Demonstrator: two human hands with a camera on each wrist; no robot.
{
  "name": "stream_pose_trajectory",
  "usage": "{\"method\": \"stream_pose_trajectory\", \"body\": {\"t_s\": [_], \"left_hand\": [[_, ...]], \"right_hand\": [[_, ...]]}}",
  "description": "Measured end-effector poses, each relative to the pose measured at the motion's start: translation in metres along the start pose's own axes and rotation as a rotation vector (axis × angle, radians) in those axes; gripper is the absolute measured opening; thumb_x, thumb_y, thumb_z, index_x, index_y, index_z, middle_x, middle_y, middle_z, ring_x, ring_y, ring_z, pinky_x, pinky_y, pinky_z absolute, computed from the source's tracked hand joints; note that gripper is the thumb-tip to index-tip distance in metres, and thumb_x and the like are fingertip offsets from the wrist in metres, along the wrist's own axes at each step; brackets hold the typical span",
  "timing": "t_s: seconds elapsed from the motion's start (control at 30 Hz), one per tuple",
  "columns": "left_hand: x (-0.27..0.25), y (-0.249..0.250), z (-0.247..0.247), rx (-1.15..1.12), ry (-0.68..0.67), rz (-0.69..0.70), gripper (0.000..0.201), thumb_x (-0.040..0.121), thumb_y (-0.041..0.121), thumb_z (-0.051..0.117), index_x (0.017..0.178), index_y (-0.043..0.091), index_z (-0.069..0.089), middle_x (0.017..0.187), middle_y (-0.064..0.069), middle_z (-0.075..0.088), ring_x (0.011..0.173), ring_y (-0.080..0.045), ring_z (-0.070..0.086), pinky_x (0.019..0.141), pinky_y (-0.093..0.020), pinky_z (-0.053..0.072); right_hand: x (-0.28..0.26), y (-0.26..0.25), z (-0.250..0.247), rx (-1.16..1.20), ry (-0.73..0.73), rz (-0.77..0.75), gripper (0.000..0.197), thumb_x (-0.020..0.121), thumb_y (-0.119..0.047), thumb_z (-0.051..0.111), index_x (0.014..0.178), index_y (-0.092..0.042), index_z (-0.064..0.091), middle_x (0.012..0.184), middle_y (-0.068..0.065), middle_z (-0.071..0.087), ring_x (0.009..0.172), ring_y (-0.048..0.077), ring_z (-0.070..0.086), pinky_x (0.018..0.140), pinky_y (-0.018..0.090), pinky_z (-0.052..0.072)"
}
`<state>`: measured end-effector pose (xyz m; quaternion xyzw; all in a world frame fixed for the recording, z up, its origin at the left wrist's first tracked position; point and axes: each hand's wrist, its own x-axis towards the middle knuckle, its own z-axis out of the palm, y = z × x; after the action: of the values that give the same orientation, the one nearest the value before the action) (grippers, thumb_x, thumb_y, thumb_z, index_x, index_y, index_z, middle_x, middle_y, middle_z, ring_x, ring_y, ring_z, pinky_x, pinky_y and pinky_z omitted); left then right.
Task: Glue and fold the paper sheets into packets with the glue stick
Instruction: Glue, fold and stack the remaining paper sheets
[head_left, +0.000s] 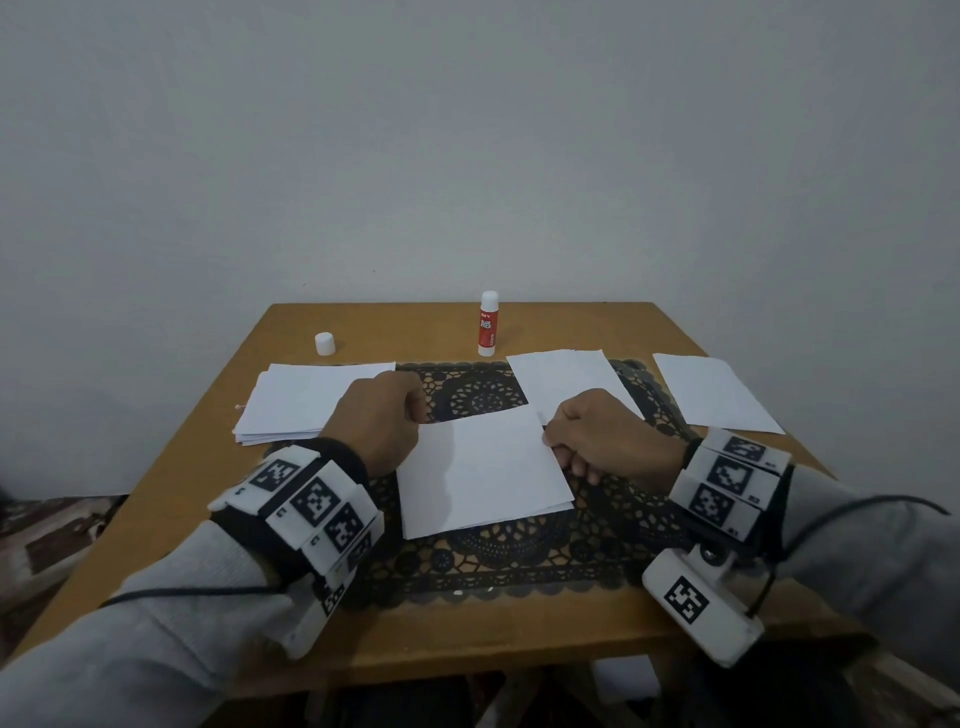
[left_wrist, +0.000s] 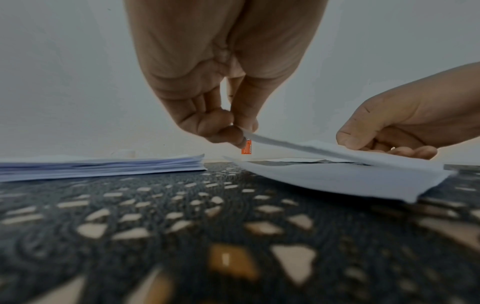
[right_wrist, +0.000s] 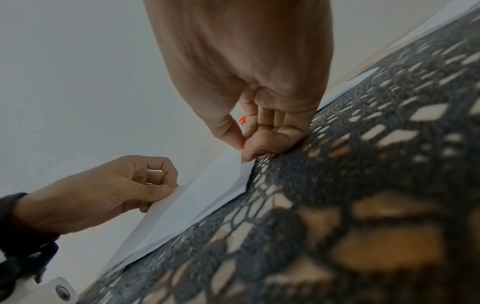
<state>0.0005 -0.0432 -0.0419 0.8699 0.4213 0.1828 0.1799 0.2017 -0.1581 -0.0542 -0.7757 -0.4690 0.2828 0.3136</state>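
My left hand (head_left: 382, 423) pinches the far left corner of the folded white paper sheet (head_left: 483, 470) between thumb and forefinger, the remaining fingers curled. My right hand (head_left: 605, 441) pinches the far right corner of that sheet in the same manner. The left wrist view shows the top layer lifted clear of the layer beneath, which lies on the black lace-pattern mat (head_left: 498, 553) at the middle of the brown wooden desk (head_left: 597, 325).

The red-and-white glue stick (head_left: 488, 325) stands upright at the far edge of the desk, uncapped. Its white cap (head_left: 324, 344) stands apart to the left. A stack of white paper sheets (head_left: 306, 397) lies on the left, partly over the mat. A second group of white sheets (head_left: 569, 384) lies beyond my right hand. A further white paper piece (head_left: 714, 392) lies at the right of the desk.
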Motion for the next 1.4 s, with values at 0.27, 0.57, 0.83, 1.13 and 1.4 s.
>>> {"method": "stream_pose_trajectory", "body": {"t_s": [0.27,0.57,0.83,1.13,1.4], "left_hand": [[-0.0021,0.0076,-0.0043,0.036,-0.077,-0.009,0.033,0.084,-0.009,0.047,0.08,0.012,0.071,0.082,0.003,0.054,0.08,-0.014,0.049,0.071,-0.023,0.038],[-0.0017,0.0072,-0.0026,0.044,-0.1,0.011,0.03,0.089,-0.004,0.049,0.088,0.015,0.072,0.11,-0.004,0.061,0.094,-0.017,0.051,0.077,-0.022,0.036],[-0.003,0.0061,-0.003,0.027,-0.104,0.029,0.035,0.081,-0.011,0.043,0.081,0.019,0.062,0.108,-0.003,0.056,0.098,-0.017,0.049,0.077,-0.023,0.035],[-0.0021,0.0045,-0.0021,0.021,-0.078,0.029,0.035,0.08,-0.012,0.043,0.078,0.018,0.061,0.105,-0.005,0.058,0.094,-0.017,0.049,0.075,-0.023,0.035],[-0.0013,0.005,-0.0025,0.009,-0.071,0.022,0.035,0.083,-0.011,0.044,0.079,0.019,0.061,0.105,-0.003,0.058,0.095,-0.017,0.05,0.076,-0.023,0.036]], "right_hand": [[-0.0003,0.0007,-0.0002,0.019,-0.008,-0.007,0.023,0.093,-0.012,0.056,0.088,0.008,0.064,0.072,0.011,0.07,0.05,0.014,0.054,0.042,0.021,0.044],[0.0008,0.0032,-0.0002,0.033,-0.008,-0.006,0.02,0.092,-0.012,0.057,0.088,0.006,0.063,0.073,0.011,0.071,0.052,0.016,0.056,0.044,0.022,0.047],[0.0005,0.0037,0.0008,-0.007,0.003,-0.022,0.012,0.089,-0.008,0.058,0.082,-0.001,0.064,0.071,0.01,0.07,0.048,0.012,0.057,0.045,0.021,0.048],[0.0018,0.0073,-0.0001,-0.007,0.003,-0.028,0.018,0.093,-0.006,0.051,0.086,-0.001,0.067,0.071,0.011,0.071,0.05,0.015,0.059,0.046,0.022,0.049],[0.0015,0.0069,-0.0006,-0.026,-0.006,-0.037,0.019,0.093,-0.004,0.048,0.086,-0.006,0.066,0.069,0.008,0.069,0.05,0.013,0.059,0.046,0.02,0.047]]}}
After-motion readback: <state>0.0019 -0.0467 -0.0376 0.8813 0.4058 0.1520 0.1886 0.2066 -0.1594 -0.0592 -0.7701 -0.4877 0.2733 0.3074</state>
